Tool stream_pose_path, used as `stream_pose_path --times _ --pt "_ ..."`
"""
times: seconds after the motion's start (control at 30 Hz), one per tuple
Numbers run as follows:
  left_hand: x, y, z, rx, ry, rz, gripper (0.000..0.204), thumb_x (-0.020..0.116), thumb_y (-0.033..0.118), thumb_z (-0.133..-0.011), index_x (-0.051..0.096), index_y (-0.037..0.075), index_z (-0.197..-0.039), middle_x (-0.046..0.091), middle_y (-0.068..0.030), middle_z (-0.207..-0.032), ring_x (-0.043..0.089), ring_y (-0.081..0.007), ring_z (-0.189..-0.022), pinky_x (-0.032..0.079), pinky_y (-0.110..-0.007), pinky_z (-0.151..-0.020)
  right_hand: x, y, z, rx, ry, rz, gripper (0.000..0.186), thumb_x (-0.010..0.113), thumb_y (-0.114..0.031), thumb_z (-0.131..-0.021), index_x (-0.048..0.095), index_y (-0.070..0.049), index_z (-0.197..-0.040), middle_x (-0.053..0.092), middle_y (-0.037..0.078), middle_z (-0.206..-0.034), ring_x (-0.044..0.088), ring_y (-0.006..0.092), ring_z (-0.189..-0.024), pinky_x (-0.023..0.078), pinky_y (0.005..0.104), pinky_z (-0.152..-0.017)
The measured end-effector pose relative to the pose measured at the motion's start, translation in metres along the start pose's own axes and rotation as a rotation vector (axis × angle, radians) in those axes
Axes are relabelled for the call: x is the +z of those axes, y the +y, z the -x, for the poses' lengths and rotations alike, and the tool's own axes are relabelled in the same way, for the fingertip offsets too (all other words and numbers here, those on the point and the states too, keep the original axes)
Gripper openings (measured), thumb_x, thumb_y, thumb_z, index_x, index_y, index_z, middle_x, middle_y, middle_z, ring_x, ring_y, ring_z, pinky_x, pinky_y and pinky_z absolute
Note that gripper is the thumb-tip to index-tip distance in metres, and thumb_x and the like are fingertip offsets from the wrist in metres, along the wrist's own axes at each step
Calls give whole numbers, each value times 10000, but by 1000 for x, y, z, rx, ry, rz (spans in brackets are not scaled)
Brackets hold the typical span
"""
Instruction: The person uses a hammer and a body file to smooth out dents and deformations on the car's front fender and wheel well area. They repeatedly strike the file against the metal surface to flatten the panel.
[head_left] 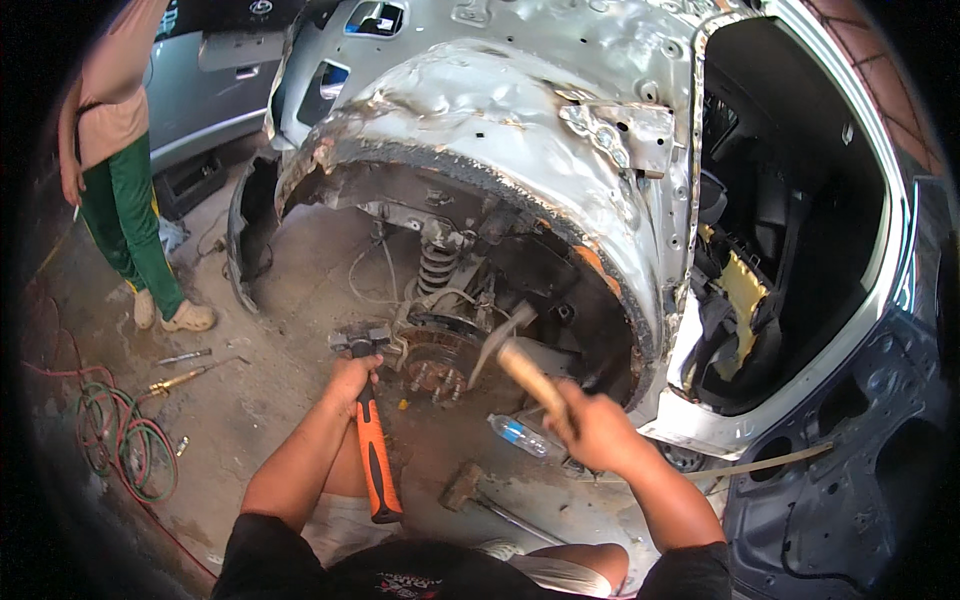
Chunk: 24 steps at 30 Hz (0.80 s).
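1. Gripped orange hammer (373, 440) in closed left hand (352, 382), at 9 o'clock from brake disc (433, 368).
2. Gripped wood-handled hammer (530, 376) in closed right hand (598, 430), at disc's 4 o'clock, tilted toward 11.
3. Noted bottle (520, 436) on floor (310, 290) at disc's 4 o'clock, sledgehammer (463, 487) near 6.
4. Saw spring (437, 268) at 12.

Concrete floor (295, 285) before a parked grey vehicle (205, 95)
Stained and dusty, paler close to the vehicle; far to its right, a reddish surface (886, 85), perhaps brick wall, hard to tell.
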<state>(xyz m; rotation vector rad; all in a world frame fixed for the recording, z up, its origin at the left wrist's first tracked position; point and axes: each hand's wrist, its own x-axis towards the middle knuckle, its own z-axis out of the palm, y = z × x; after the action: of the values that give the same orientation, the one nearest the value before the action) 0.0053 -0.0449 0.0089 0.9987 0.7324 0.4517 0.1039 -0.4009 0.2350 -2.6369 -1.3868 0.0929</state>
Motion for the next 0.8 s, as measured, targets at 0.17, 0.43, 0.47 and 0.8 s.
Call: stream_pose_path --times 0.17,0.43,0.47,0.8 --pt "-4 -1 -3 37 -5 7 217 739 109 -885 563 53 -999 545 -19 -653 504 -139 -502 442 -312 -452 -17 -26 14 -184 -668 242 449 690 -317 -917 623 -154 -1330 708 246 -853 694 455 -824 542 550 -759" --pt "-1 7 13 -11 -8 32 184 747 137 -893 588 47 -916 570 -24 -653 512 -143 -512 436 -310 -473 -26 -4 -12 2 17 -12 376 725 -256 -916 584 -78 -1214 691 233 -778 698 461 -767 550 528 -679" --pt "-2 9 13 -8 -5 28 180 746 137 -894 590 51 -918 568 -22 -654 510 -143 -509 435 -312 -472 -18 -10 -7 -33 -114 39 394 713 -299 -918 574 -83 -1218 698 248 -814 695 467 -806 541 560 -715" --pt "-14 9 14 -13 15 16 293 743 138 -887 546 33 -1076 558 -17 -659 514 -146 -521 438 -322 -469 -15 -6 -19 170 197 -4 227 710 -152 -927 584 -44 -1081 716 237 -849 728 413 -808 556 473 -680"
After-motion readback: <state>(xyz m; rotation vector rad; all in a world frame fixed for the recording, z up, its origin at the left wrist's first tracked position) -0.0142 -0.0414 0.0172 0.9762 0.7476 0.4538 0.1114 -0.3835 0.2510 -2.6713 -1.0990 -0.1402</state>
